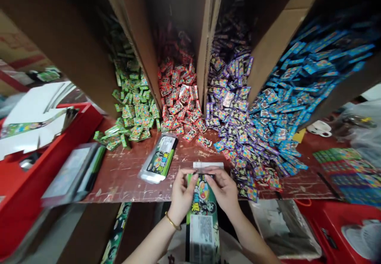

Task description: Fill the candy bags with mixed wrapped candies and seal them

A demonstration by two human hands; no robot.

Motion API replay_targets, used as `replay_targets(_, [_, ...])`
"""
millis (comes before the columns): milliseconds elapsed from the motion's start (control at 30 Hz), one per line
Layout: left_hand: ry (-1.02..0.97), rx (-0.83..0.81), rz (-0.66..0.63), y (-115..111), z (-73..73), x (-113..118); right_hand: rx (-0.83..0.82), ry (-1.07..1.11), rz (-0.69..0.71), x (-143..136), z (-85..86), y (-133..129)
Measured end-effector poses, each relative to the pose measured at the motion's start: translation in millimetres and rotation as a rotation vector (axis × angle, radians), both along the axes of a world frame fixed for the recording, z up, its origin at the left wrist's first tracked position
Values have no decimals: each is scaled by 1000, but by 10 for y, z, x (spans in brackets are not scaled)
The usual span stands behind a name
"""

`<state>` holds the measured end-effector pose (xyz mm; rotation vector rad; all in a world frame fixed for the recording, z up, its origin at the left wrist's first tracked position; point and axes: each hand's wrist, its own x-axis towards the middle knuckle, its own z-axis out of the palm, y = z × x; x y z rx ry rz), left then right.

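Scuffed dark-red tabletop across the middle, tall brown cardboard partitions on the far side, deep shadow between them, red plastic surface near right

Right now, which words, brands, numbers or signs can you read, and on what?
"果": held box; the character above is blurred.
Its pale label: print too small to read.
Lying box: large characters, too blurred.
Small packets: lettering too small.
No readable numbers.
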<state>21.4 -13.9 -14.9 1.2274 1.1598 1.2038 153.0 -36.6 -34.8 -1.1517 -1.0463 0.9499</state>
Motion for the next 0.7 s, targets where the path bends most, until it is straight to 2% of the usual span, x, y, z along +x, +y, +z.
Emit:
replay_targets(100, [-108, -7, 0, -32, 116, -9, 18, -36, -35, 41, 151, -10])
replay_targets(233, [-93, -174, -178, -26, 366, -92, -15, -79, 59, 122, 432, -42])
replay_targets(367, [-101, -226, -157, -25, 547, -112, -204, 39, 184, 243, 616, -61])
replay_targets(433, [-50, -196, -152, -37, 538, -76, -283, 101, 200, 302, 605, -53])
replay_targets(533, [62, -115, -162, -58, 444, -13, -350, 167, 190, 359, 509, -33])
replay_targets(633, [102, -89, -179, -53, 388, 15, -361, 174, 165, 387, 436, -19])
replay_targets(700, [100, -110, -206, -34, 410, 11, -357, 162, 157, 417, 435, -12])
